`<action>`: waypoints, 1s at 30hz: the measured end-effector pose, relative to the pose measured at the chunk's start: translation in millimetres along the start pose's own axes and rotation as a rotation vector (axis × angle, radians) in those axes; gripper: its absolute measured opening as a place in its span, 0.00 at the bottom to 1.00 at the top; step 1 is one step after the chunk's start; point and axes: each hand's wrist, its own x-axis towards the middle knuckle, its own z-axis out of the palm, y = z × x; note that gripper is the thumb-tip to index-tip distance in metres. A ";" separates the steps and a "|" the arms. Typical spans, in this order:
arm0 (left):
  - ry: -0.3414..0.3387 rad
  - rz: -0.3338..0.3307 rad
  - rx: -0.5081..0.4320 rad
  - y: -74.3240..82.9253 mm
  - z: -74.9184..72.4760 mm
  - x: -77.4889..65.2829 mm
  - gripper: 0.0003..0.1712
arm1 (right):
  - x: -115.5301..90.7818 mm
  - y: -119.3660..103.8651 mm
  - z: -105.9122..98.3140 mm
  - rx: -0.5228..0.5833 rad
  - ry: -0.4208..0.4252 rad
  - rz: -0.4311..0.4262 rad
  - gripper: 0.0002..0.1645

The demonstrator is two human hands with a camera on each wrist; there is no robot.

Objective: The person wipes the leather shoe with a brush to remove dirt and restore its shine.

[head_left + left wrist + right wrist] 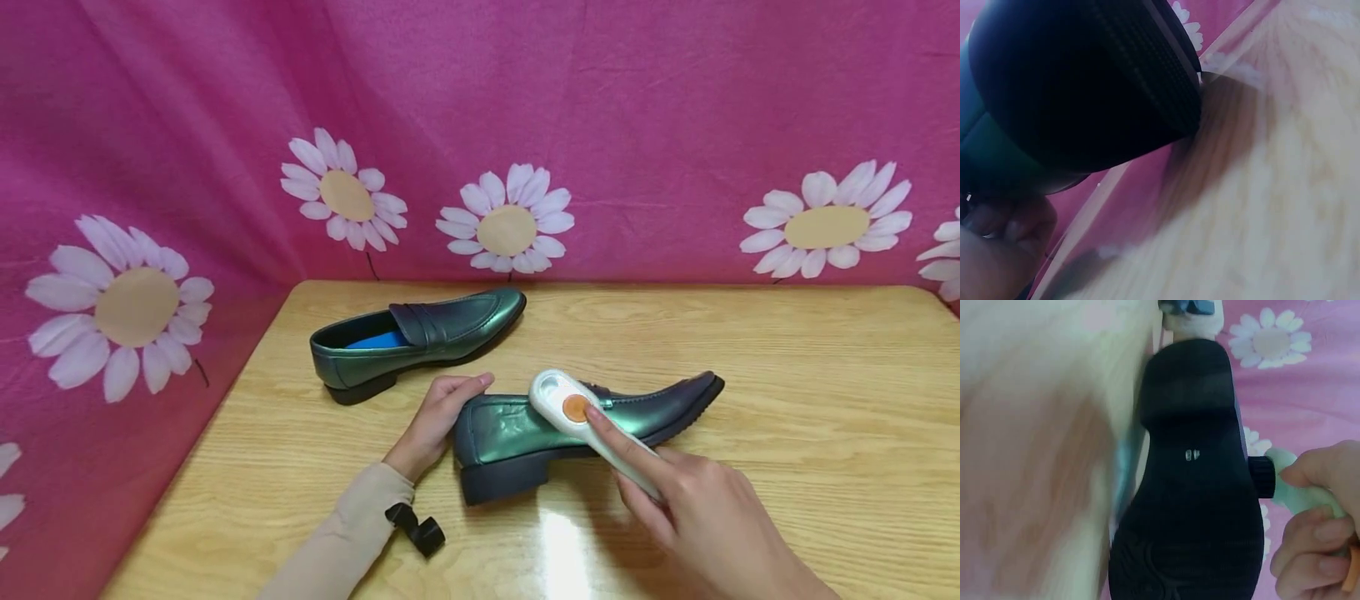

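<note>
A dark green loafer [498,429] is raised a little off the table, its toe pointing right. My left hand [433,421] grips it by the back of the heel. Fingers of my right hand [701,500] wrap the white handle of an electric shoe brush [551,396], the index finger on its orange button [576,408]. In the right wrist view the brush's black bristles [1262,477] meet the shoe's side, beside its black sole [1194,519]. The left wrist view shows the dark heel [1085,81] close up, above the table.
A matching loafer [360,362] with a blue insole stands farther back on the wooden table [810,350]. Behind and to the left hangs a pink cloth [645,125] with white daisies. A black strap [420,533] hangs at my left sleeve.
</note>
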 end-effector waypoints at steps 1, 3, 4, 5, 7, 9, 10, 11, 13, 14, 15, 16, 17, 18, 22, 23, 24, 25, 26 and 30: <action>0.005 0.000 0.001 -0.1 0.1 0.1 0.21 | 0.8 1.2 -0.7 -0.003 0.006 0.007 0.47; 0.016 -0.005 0.000 -0.5 -0.1 0.0 0.21 | 2.3 2.4 -1.9 0.011 -0.018 0.025 0.46; 0.021 -0.006 0.001 -0.7 -0.3 -0.1 0.21 | 2.7 2.2 -2.9 0.022 -0.055 0.037 0.46; 0.028 -0.006 0.003 -1.1 -0.6 -0.2 0.22 | 2.8 1.8 -3.3 0.042 -0.081 0.034 0.46; 0.040 -0.004 0.006 -1.6 -1.1 -0.5 0.22 | 2.2 0.5 -3.5 0.100 -0.138 0.006 0.45; 0.051 0.001 0.006 -1.7 -1.4 -0.5 0.22 | 1.1 -1.6 -3.8 0.176 -0.224 -0.021 0.44; 0.057 0.005 0.008 -1.6 -1.6 -0.5 0.22 | 0.4 -2.9 -3.4 0.207 -0.247 -0.040 0.43; 0.060 0.008 0.010 -1.5 -1.7 -0.4 0.22 | -0.1 -4.0 -3.1 0.231 -0.265 -0.050 0.42; 0.065 0.009 0.006 -0.9 -1.5 -0.1 0.22 | -0.3 -5.6 -2.5 0.216 -0.267 -0.049 0.42; 0.066 0.008 0.004 -0.3 -1.1 -0.1 0.22 | 0.5 -6.0 -2.6 0.187 -0.251 -0.039 0.43; 0.067 0.006 0.002 0.4 -0.7 -0.3 0.22 | 1.4 -5.7 -2.8 0.145 -0.218 -0.025 0.43; 0.066 0.003 0.001 0.5 -0.5 -0.4 0.22 | 2.5 -4.4 -3.6 0.101 -0.190 0.000 0.44; 0.066 0.000 -0.003 0.7 -0.1 -0.4 0.22 | 3.1 -1.6 -3.8 0.059 -0.149 0.008 0.45; 0.072 -0.003 -0.001 0.8 0.0 -0.8 0.22 | 3.9 1.0 -4.2 0.016 -0.109 0.017 0.46; 0.076 -0.003 0.001 -0.4 0.0 -0.3 0.22 | 5.1 9.0 -5.8 -0.030 -0.023 0.029 0.45; 0.075 -0.001 -0.001 -0.5 0.3 -0.1 0.21 | 5.3 10.0 -5.7 -0.034 -0.002 0.020 0.45; 0.073 0.001 -0.003 -0.6 0.4 0.1 0.21 | 5.9 9.7 -6.3 -0.035 0.001 0.025 0.45; 0.065 0.004 -0.009 -0.6 0.8 0.5 0.21 | 6.2 10.1 -6.5 -0.033 0.015 0.021 0.45; 0.057 0.005 -0.017 -0.4 1.4 0.8 0.21 | 6.7 10.7 -6.7 -0.035 0.024 0.020 0.44; 0.041 0.005 -0.029 -0.1 2.2 1.3 0.22 | 6.9 15.9 -6.2 -0.048 0.056 0.010 0.44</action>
